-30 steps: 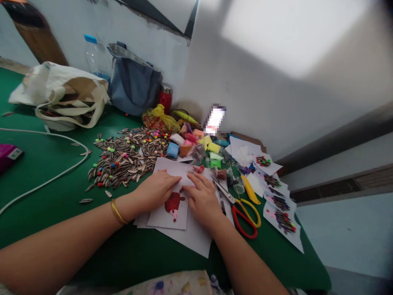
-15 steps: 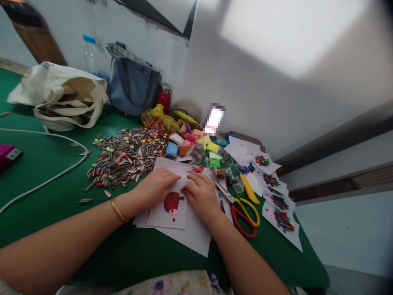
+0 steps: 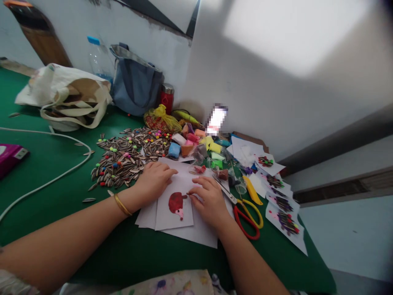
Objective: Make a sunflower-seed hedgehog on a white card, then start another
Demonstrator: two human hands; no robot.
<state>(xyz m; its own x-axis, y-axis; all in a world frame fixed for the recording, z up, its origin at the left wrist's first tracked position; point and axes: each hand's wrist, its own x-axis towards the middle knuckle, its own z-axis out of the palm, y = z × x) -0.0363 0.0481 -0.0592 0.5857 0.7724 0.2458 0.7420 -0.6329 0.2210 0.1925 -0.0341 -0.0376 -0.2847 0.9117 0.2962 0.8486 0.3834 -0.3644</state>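
Head view: a green table (image 3: 147, 258) carries a white card (image 3: 167, 221) near the middle of its near edge, lying over looser paper sheets (image 3: 205, 237). On the card, toward its near edge, sits a dark red body shape (image 3: 175, 203) with a pink snout and a small brown piece jutting toward the card's right edge. The left hand (image 3: 153, 182) lies over the card's far left corner, palm down, fingers extended and gripping nothing visible; a gold bangle (image 3: 122, 206) circles that wrist. The right hand (image 3: 211, 200) is at the card's right edge, fingers loosely bent and parted, fingertips next to the brown piece; whether they pinch anything I cannot tell. Just right of that hand lie scissors (image 3: 235, 200) and a yellow cutter (image 3: 252, 190). Beyond the card are packets of coloured clay (image 3: 186, 150), with a heap of striped seeds (image 3: 123, 164) left of them. Seed-covered pictures (image 3: 287, 223) line the table's right edge. A blue bag (image 3: 136, 86) and a red flask (image 3: 166, 99) stand at the far edge.
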